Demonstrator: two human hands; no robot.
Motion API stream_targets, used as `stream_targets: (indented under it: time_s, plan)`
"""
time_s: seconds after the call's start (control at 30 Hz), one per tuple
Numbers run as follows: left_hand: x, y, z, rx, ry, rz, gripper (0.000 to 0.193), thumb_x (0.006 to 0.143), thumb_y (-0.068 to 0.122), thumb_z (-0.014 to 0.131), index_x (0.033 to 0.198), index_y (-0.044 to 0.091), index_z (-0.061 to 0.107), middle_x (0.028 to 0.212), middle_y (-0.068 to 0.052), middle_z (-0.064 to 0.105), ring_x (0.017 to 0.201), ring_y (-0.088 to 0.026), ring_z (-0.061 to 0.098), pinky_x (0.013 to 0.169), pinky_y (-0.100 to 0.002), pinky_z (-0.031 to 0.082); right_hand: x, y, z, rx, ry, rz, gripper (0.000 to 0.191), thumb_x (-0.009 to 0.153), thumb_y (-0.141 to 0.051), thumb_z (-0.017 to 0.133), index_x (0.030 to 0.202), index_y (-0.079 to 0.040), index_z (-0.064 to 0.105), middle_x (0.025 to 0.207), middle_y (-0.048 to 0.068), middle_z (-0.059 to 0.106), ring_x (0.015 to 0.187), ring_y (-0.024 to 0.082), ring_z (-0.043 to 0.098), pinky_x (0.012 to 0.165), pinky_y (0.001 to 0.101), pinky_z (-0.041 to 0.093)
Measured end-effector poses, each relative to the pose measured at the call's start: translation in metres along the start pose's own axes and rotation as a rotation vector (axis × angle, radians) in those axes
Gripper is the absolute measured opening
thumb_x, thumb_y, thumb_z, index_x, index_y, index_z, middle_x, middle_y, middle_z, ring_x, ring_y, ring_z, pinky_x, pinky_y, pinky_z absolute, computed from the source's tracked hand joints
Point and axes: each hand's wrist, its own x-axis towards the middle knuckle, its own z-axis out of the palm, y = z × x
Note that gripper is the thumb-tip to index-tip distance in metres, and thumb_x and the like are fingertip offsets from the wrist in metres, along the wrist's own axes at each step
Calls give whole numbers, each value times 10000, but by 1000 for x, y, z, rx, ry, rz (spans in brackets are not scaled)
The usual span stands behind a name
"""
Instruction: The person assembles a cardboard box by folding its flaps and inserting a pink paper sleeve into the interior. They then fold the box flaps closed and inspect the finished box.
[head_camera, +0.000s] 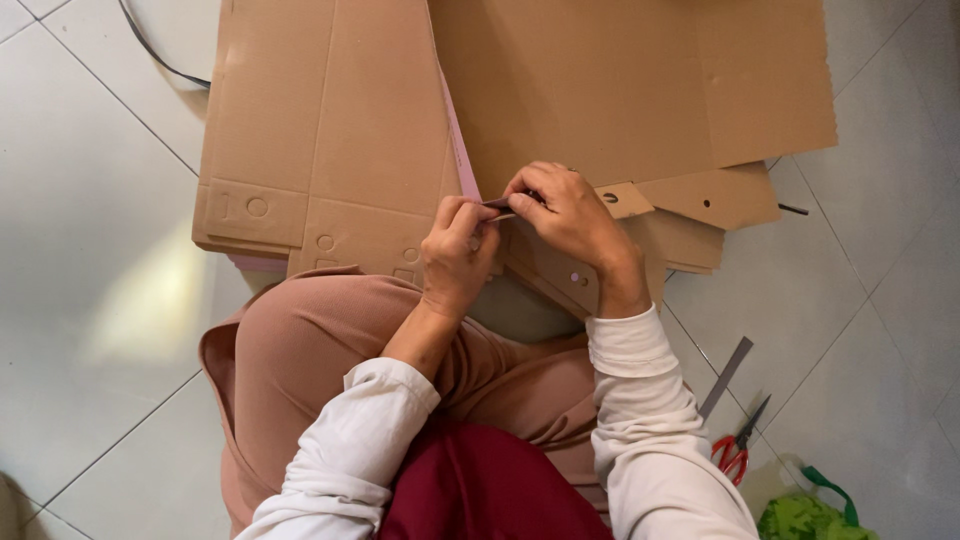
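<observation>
Slim dark tool (497, 204) between hands (515, 235)

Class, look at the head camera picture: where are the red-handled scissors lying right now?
The red-handled scissors lie on the tiled floor at lower right, between a grey strip and a green bag.

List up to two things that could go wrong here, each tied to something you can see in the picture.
1. Both hands, left hand and right hand, pinch a small dark tool close together; a slip might nick a finger.
2. The scissors lie on the floor tiles beside the person; they could be knelt on.
</observation>
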Motion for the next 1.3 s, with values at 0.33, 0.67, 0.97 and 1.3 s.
stream_targets:
  time_s: [0.33,0.67,0.97,1.3]
  plan:
    - [1,5,-4,-31,-19,-16,109,915,-8,696,1010,40,677,1020,-117,653,850,-274,725,739,-357,597,2,-4,1,56,-22,98,218,951,-208,621,962,1,682,900,129,696,863,280,652,766,401,508]
    - [12,9,-13,182,-81,94,341,882,25,688,1222,32,654,961,-119,634,886,-328,632,775,-428,534,0,-12,0,-16,63,61,174,932,-226,710,975,-60,736,926,64,731,856,250,605,783,374,501]
    - [16,-6,1,213,-75,121,103,901,63,709,999,83,685,928,-89,660,900,-315,620,783,-434,509,-42,4,39,140,337,519,402,893,-427,800,862,-28,758,721,86,695,671,155,604,618,316,480]
    - [37,-1,-7,308,-176,205,71,869,130,712,927,118,749,957,-83,610,944,-317,565,817,-448,471,-32,70,105,973,455,558,638,856,-631,710,1010,-12,729,878,41,717,770,110,647,714,265,539]
